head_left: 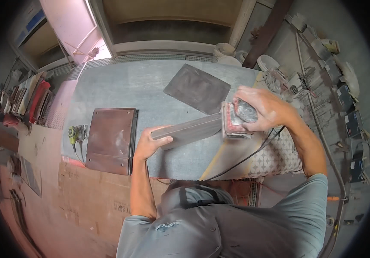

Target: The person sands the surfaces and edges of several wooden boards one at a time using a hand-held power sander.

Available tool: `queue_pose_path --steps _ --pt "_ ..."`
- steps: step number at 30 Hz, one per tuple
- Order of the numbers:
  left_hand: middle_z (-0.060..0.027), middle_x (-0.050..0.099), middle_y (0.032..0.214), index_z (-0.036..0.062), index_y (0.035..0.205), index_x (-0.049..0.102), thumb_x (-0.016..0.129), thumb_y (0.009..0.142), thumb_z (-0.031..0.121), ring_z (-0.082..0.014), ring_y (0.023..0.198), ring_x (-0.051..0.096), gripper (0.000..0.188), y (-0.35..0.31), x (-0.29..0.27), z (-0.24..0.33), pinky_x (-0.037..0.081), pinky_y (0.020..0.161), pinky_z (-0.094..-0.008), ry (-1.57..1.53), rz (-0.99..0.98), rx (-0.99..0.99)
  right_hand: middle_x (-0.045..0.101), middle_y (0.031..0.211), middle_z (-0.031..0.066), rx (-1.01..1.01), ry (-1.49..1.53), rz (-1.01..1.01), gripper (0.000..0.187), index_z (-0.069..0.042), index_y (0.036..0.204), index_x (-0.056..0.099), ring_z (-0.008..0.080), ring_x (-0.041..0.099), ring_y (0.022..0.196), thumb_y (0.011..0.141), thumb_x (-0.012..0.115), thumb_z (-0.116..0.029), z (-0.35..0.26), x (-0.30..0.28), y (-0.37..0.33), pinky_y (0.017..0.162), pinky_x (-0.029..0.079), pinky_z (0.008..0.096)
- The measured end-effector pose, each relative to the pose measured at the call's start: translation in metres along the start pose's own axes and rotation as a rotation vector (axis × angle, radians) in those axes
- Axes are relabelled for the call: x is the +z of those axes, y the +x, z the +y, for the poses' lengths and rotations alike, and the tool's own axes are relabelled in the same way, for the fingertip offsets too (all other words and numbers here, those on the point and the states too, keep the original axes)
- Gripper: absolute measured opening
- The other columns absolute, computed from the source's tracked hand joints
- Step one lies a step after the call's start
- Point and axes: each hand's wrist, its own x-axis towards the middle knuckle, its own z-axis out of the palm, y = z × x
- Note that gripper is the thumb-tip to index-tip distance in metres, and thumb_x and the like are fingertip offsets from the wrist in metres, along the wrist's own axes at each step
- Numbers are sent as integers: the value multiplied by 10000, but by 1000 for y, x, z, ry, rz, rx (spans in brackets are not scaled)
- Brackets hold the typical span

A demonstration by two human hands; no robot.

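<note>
My left hand (147, 142) grips the near-left end of a dark grey-brown panel (189, 132), thumb on one side. The panel is tilted up, so a long narrow edge faces upward. My right hand (262, 107) is wrapped over the top of a dusty power sander (232, 121) with a red and silver body. Its pad side meets the panel's right end; exact contact is hard to see. A black cord (247, 155) runs from near my right wrist toward the table's front edge. Another dark panel (198, 88) lies flat just beyond the held one.
On the blue-grey table (122, 84), a stack of brown panels (109, 139) lies left, beside a small green power tool (76, 134). Patterned material (279, 152) covers the right front corner. Buckets (267, 62) stand behind; cardboard (94, 193) lies on the floor.
</note>
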Motion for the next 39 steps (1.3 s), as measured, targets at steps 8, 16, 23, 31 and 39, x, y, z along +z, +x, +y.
queue_pose_path --steps 8,16,23,31,39 --pt "-66 796 1061 -36 1186 788 899 834 170 -156 974 716 423 -7 4 -19 566 891 -322 24 103 -68 670 1092 205 287 -35 106 660 -21 1182 654 425 669 1028 666 887 -362 55 31 -100 877 531 488" --pt "-207 766 978 20 1098 764 880 842 373 -445 909 713 451 42 98 13 558 795 -494 532 242 296 718 1065 182 767 324 367 562 -25 1157 661 322 718 1049 677 894 -202 31 194 -196 944 551 411" --pt "-153 772 924 174 1178 770 828 896 323 -418 902 729 324 82 183 21 559 780 -496 590 -75 233 731 1123 196 990 359 359 658 -38 1240 657 376 722 1066 673 934 -225 2 270 -253 930 576 442" --pt "-155 793 983 158 1163 777 836 887 370 -409 956 742 353 78 167 -2 563 833 -508 701 -77 132 725 1091 151 1062 354 426 629 -77 1184 684 347 714 1019 633 947 -226 -14 272 -260 898 568 441" --pt "-132 751 806 85 962 761 880 828 332 -383 856 740 305 76 87 41 546 742 -507 1040 -164 219 721 1086 138 983 510 377 610 -51 1162 679 301 710 1021 653 968 -220 -19 216 -234 938 558 409"
